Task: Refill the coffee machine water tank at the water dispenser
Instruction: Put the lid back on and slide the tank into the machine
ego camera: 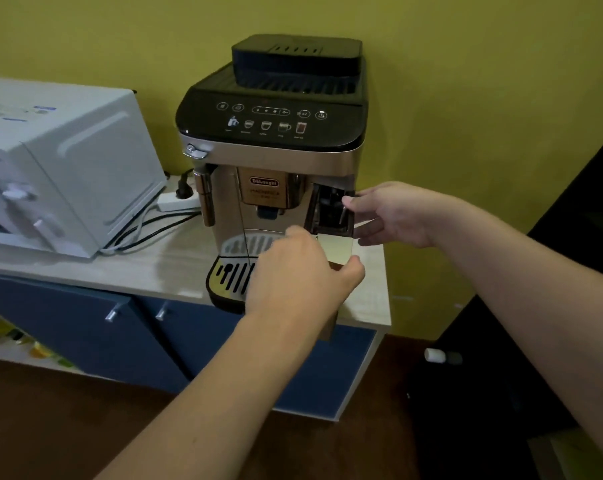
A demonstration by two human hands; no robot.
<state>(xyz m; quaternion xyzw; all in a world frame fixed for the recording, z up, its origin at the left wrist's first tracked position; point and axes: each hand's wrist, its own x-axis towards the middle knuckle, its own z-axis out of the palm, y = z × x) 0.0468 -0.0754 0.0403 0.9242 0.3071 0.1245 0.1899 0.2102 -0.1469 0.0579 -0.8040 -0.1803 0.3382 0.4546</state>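
Observation:
A silver and black coffee machine (pixel 272 140) stands on a pale wooden counter against a yellow wall. Its water tank (pixel 333 220) sits in the right front corner of the machine, dark above and pale at the bottom. My right hand (pixel 393 216) grips the tank's upper right edge, thumb on the front. My left hand (pixel 307 271) holds the tank's lower front, fingers curled around its bottom corner and covering part of the drip tray (pixel 229 271). The water dispenser is out of view.
A white microwave (pixel 61 168) stands on the counter (pixel 161 261) to the left, with a power strip (pixel 179 202) and cables between it and the machine. Blue cabinet doors (pixel 95 327) lie below. A dark object (pixel 570 237) stands at the right.

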